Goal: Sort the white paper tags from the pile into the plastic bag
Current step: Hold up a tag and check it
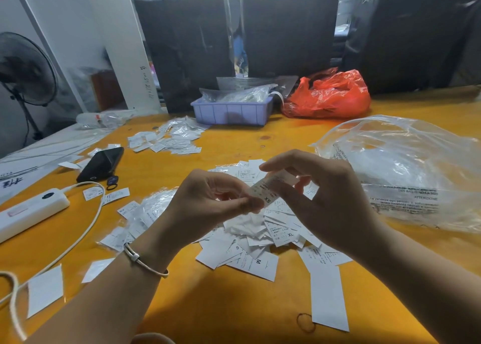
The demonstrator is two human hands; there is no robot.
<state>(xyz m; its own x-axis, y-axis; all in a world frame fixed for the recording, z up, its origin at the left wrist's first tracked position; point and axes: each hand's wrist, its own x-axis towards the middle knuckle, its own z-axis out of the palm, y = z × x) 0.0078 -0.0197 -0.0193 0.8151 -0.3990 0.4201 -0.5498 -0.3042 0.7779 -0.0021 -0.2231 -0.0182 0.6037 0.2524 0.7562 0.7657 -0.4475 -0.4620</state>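
Left hand (210,200): fingertips pinched the near end of a tag (268,190) marked XS
Right hand (320,195): thumb and fingers curled round its far end
Pile (257,239): just beneath both hands
Plastic bag (406,171): lay right of the pile

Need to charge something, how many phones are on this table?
1: a black phone lies at the table's left, beyond the white power strip. Others could hide under the paper tags.
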